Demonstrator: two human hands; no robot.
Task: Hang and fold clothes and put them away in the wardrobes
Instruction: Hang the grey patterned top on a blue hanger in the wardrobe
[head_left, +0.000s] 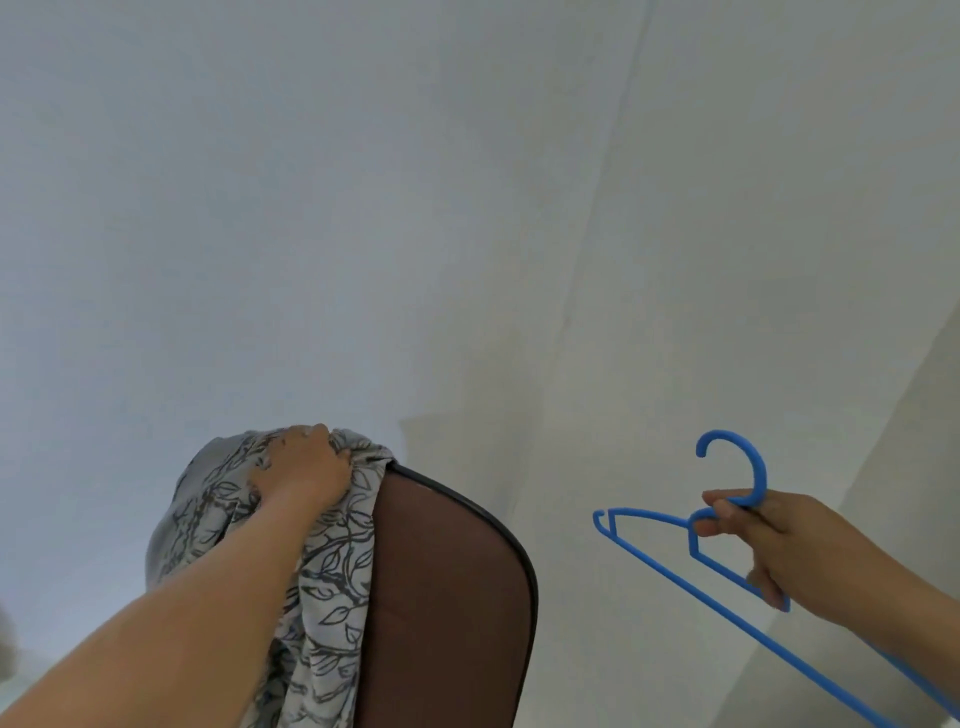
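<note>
The left hand (306, 467) has its fingers curled into the leaf-print garment (322, 561), which hangs over the brown chair back (447, 571) just right of those fingers. The right hand (769, 540) pinches the blue hanger (675, 566) at its neck, well apart. I'd lift the cloth clear, find the collar, then feed in one hanger arm. No writing is readable.

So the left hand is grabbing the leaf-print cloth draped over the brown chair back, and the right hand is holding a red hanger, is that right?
Not quite: the hanger is blue, not red, as the head view shows. The rest stands: the left hand grips the leaf-print cloth draped over the brown chair back, and the right hand holds the hanger just below its hook.
</note>
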